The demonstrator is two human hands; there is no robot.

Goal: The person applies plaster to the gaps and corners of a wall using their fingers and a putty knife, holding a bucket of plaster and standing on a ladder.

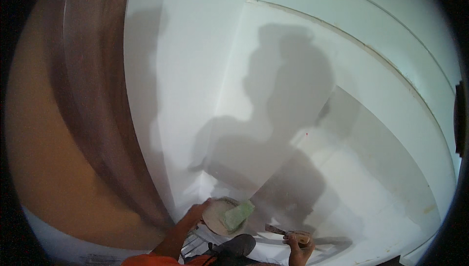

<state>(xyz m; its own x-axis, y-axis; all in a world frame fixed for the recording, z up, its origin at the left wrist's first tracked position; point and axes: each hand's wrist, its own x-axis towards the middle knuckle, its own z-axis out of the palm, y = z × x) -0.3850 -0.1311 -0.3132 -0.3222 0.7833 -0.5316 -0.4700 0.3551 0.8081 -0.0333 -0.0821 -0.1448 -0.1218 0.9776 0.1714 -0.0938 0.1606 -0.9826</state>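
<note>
My left hand (199, 210) is closed on the rim of a round bowl (211, 223), low in the middle of the head view. Pale, whitish material shows inside it, and a light green block (237, 216) lies across its right side. My right hand (299, 250), to the right of the bowl, is wrapped round the handle of a putty knife (276, 229). Its stained flat blade points left toward the bowl, apart from it. Most of the handle is hidden by my fingers.
White walls meet in a corner (225, 77) ahead, with my shadow across them. Grey unpainted patches (288, 183) mark the right wall. A dark brown wooden frame (105, 95) and a tan panel (53, 168) stand left. Below are metal ladder rungs (194, 244) and a dark shoe (241, 244).
</note>
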